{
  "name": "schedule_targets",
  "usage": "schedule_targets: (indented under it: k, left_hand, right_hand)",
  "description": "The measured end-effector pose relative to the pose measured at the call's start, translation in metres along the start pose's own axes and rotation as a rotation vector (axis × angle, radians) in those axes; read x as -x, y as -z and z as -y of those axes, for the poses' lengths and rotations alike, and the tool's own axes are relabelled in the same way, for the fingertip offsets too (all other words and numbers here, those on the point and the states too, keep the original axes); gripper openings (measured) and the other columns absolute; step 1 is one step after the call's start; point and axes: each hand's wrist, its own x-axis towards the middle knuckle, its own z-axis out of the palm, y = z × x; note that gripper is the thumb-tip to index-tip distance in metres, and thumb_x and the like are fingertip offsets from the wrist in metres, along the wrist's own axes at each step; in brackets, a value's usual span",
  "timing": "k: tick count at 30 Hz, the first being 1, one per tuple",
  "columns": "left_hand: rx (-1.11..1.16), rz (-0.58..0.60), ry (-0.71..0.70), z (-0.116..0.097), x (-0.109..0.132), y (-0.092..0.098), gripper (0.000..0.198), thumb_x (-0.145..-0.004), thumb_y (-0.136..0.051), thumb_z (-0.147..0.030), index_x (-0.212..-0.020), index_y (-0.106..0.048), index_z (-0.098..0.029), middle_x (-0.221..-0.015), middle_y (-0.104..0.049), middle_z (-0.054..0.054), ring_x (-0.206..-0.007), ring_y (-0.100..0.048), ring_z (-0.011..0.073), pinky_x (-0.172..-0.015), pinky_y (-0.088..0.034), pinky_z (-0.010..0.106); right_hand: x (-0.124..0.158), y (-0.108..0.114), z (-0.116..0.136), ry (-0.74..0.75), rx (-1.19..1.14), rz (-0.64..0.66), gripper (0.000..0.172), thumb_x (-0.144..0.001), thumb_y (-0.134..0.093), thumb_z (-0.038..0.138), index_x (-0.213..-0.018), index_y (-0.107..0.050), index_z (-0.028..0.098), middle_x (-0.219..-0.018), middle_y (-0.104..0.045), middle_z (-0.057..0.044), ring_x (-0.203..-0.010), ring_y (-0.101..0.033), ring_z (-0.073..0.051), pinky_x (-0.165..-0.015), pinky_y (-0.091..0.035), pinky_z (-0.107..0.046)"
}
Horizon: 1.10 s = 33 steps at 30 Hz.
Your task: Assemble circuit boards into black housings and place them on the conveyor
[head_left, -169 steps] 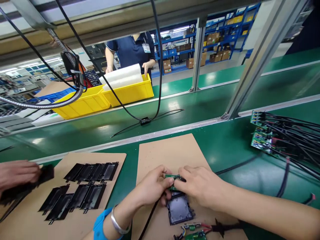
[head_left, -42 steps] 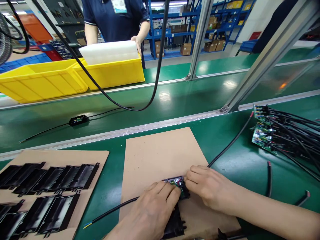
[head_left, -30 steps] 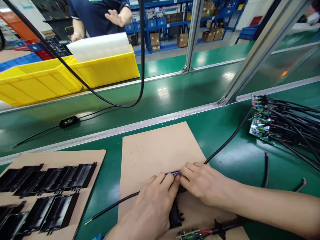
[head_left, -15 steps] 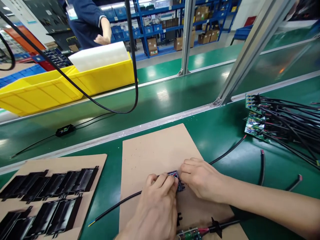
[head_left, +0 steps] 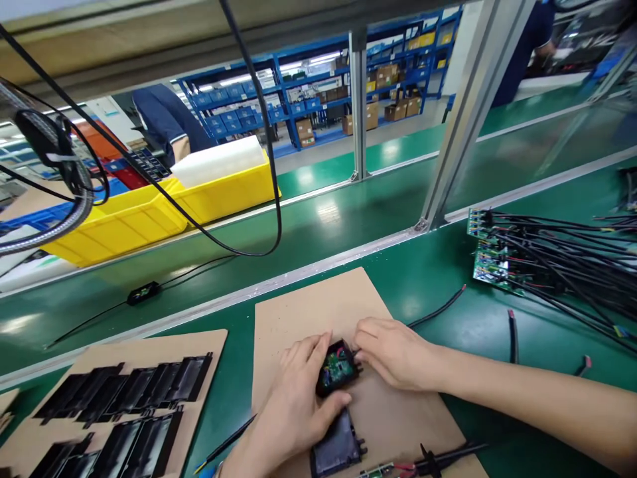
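My left hand (head_left: 293, 398) grips a small black housing (head_left: 337, 367) with a green circuit board inside, tilted up off the brown cardboard mat (head_left: 318, 312). My right hand (head_left: 393, 350) pinches the housing's right end, where a black cable (head_left: 438, 309) leads off to the right. A second black housing shell (head_left: 337, 451) lies flat on the mat just below my left hand. Another wired board (head_left: 398, 469) shows at the bottom edge.
Rows of black covers (head_left: 124, 392) lie on a cardboard mat (head_left: 164, 345) at left. A pile of green boards with black wires (head_left: 522, 259) sits at right. Beyond the conveyor belt (head_left: 348, 219) stand yellow bins (head_left: 149, 212), a person in blue (head_left: 169, 123) and an aluminium post (head_left: 462, 113).
My left hand has lifted and tilted the housing so the green board shows. The cable has been pulled in toward my hands. The person across has moved left.
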Motion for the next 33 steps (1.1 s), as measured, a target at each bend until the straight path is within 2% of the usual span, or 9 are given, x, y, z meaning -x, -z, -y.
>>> schedule_targets:
  k: [3,9,13,18,20,22,27,30,33]
  left_hand:
    - [-0.145,-0.049,0.008,0.026,-0.028,0.021,0.066,-0.074,-0.056,-0.009,-0.138,-0.042,-0.019,-0.121,-0.061,0.009,-0.108,-0.059,0.0235,-0.094,-0.049,0.035]
    - [-0.319,-0.204,0.168,0.101,-0.129,0.079,0.065,-0.078,-0.059,-0.011,-0.14,-0.041,-0.021,-0.137,-0.049,0.015,-0.126,-0.043,0.0389,-0.102,-0.035,0.055]
    - [-0.302,-0.245,0.253,0.121,-0.13,0.071,0.064,-0.081,-0.06,-0.016,-0.141,-0.038,-0.011,-0.145,-0.036,0.024,-0.133,-0.032,0.0444,-0.103,-0.031,0.061]
    - [-0.103,-0.002,0.106,0.066,-0.03,0.044,0.041,-0.086,-0.061,-0.032,-0.126,-0.056,-0.023,-0.127,-0.055,0.007,-0.118,-0.054,0.024,-0.102,-0.043,0.036]
    - [0.087,0.182,0.04,0.037,0.007,0.032,0.051,-0.082,-0.068,-0.035,-0.13,-0.052,-0.028,-0.125,-0.056,0.003,-0.114,-0.056,0.02,-0.1,-0.045,0.03]
    - [0.241,0.242,0.085,0.015,0.03,0.015,0.053,-0.084,-0.065,-0.028,-0.134,-0.049,-0.028,-0.123,-0.056,0.004,-0.111,-0.056,0.0196,-0.1,-0.046,0.031]
    - [0.336,0.056,0.171,-0.01,0.038,-0.011,0.033,-0.093,-0.05,-0.023,-0.125,-0.057,-0.021,-0.111,-0.057,0.009,-0.105,-0.057,0.0224,-0.094,-0.047,0.038]
    - [0.449,-0.027,0.172,-0.026,0.038,0.001,0.041,-0.089,-0.06,-0.037,-0.127,-0.055,-0.021,-0.11,-0.059,0.008,-0.098,-0.058,0.0223,-0.086,-0.049,0.035]
    - [0.573,0.058,0.18,-0.046,0.041,0.015,0.037,-0.087,-0.063,-0.039,-0.12,-0.057,-0.025,-0.099,-0.064,0.003,-0.081,-0.061,0.017,-0.07,-0.048,0.026]
  right_hand:
    - [-0.037,0.029,-0.019,-0.028,0.14,-0.009,0.015,-0.095,-0.048,0.021,-0.104,-0.059,0.016,-0.101,-0.061,-0.007,-0.082,-0.057,-0.017,-0.069,-0.043,-0.026]
    - [-0.118,0.097,-0.119,-0.194,0.279,-0.08,0.026,-0.086,-0.052,0.008,-0.111,-0.06,0.012,-0.111,-0.06,-0.015,-0.102,-0.055,-0.027,-0.086,-0.037,-0.037]
    - [-0.107,0.096,-0.124,-0.271,0.302,-0.076,0.038,-0.08,-0.059,0.008,-0.118,-0.058,0.007,-0.119,-0.055,-0.022,-0.114,-0.047,-0.036,-0.093,-0.031,-0.049]
    - [-0.021,0.055,-0.016,-0.012,-0.051,0.203,0.011,-0.089,-0.055,0.017,-0.092,-0.066,0.019,-0.096,-0.064,-0.006,-0.093,-0.056,-0.02,-0.083,-0.042,-0.03]
    - [0.013,0.037,0.029,-0.042,-0.262,0.329,0.011,-0.089,-0.059,0.027,-0.086,-0.064,0.018,-0.091,-0.063,-0.006,-0.091,-0.055,-0.023,-0.079,-0.044,-0.032]
    - [0.036,0.02,0.058,-0.121,-0.333,0.395,0.016,-0.084,-0.066,0.032,-0.087,-0.064,0.017,-0.091,-0.063,-0.008,-0.091,-0.055,-0.026,-0.079,-0.045,-0.036]
    - [0.049,0.003,0.07,-0.152,-0.421,0.28,0.008,-0.086,-0.056,0.016,-0.089,-0.063,0.018,-0.095,-0.064,-0.006,-0.09,-0.054,-0.022,-0.079,-0.043,-0.034]
    - [0.044,0.016,0.065,-0.167,-0.506,0.168,0.012,-0.09,-0.052,0.015,-0.088,-0.063,0.02,-0.087,-0.064,-0.002,-0.087,-0.055,-0.018,-0.077,-0.042,-0.029]
    - [0.037,0.028,0.061,-0.199,-0.539,0.101,0.011,-0.091,-0.054,0.02,-0.085,-0.064,0.02,-0.082,-0.064,0.0,-0.081,-0.057,-0.016,-0.074,-0.042,-0.027]
